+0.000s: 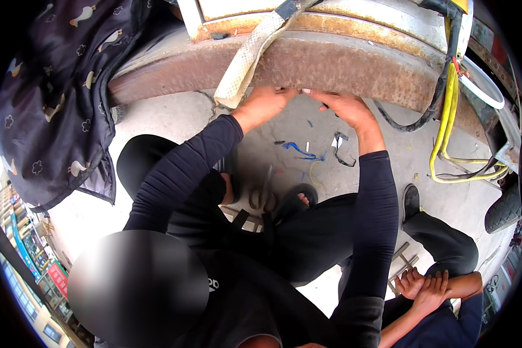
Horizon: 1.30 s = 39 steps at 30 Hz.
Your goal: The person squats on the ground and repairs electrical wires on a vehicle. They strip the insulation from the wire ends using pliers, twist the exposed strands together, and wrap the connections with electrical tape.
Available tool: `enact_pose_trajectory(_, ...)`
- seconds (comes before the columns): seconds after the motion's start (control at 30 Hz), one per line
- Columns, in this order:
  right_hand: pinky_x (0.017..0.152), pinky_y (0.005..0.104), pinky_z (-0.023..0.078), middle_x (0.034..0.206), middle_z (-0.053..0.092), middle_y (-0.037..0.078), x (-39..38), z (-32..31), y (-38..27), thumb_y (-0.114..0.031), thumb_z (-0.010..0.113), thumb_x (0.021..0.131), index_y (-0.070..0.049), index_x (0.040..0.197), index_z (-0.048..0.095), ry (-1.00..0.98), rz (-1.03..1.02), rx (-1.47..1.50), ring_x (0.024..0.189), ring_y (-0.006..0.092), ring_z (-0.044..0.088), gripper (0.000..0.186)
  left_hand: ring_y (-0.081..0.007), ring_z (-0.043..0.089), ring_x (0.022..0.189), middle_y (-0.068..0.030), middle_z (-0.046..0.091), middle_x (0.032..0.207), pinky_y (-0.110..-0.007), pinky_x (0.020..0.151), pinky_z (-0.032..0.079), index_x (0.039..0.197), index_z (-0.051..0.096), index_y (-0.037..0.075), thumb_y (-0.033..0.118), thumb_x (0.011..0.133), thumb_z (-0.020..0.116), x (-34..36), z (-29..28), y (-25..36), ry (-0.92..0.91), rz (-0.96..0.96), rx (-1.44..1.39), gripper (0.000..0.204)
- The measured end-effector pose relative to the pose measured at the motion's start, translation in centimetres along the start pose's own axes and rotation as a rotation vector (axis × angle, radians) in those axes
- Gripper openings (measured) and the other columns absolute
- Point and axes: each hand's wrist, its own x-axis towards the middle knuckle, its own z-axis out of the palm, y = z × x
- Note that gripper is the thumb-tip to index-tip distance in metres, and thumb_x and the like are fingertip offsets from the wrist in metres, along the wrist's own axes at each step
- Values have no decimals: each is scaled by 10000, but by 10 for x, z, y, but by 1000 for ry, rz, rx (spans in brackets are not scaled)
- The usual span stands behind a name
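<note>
A long rusty steel beam (342,64) crosses the upper view, with a pale woven sleeve (240,75) hanging over it. Both my hands are at its underside. My left hand (264,101) is beside the sleeve's lower end, fingers curled, their tips hidden at the beam's edge. My right hand (342,107) reaches to the same spot from the right, one digit stretched along the edge, the others curled around a small dark thing I cannot make out. Whatever my left fingers hold is hidden.
A dark bird-patterned cloth (58,104) hangs left, yellow cables (446,116) and a black hose (403,124) right. Scissors (264,194) and blue scraps (301,151) lie on the concrete floor (174,122). Another person's hands (423,290) rest near their knee, lower right.
</note>
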Motion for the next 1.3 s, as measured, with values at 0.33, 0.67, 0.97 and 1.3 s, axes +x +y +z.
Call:
enact_pose_trajectory(0.33,732,328,534,1179,684,84,-1,20,-5,-444,664,901,-34,1270,621,133,-145,212,1000,178,629,553,-385,663,716,-165,678,715,-488,682,523,959,723,50,287,944,558,6,18,-6,453,722,437,289)
enact_pose_trajectory(0.67,986,358,461,1296,612,131,6,1,25,-359,601,968,-16,1324,579,85,-290,316,1202,225,566,495,-179,495,548,9,611,705,-329,518,388,843,693,52,281,962,548,9,19,1,194,313,-335,296)
enact_pose_trajectory(0.97,1071,351,378,1312,619,106,45,9,43,-396,753,869,-5,1278,628,-51,-116,343,1252,221,523,579,-65,237,500,70,307,592,-284,475,179,862,648,87,301,998,507,4,-3,12,-203,-166,-610,290)
enact_pose_trajectory(1.3,795,325,512,1181,676,80,12,13,14,-502,794,783,-42,1253,652,-7,-209,129,1044,184,621,674,-49,440,656,29,594,738,-247,578,377,991,701,1,221,995,590,5,15,-7,75,191,-314,246)
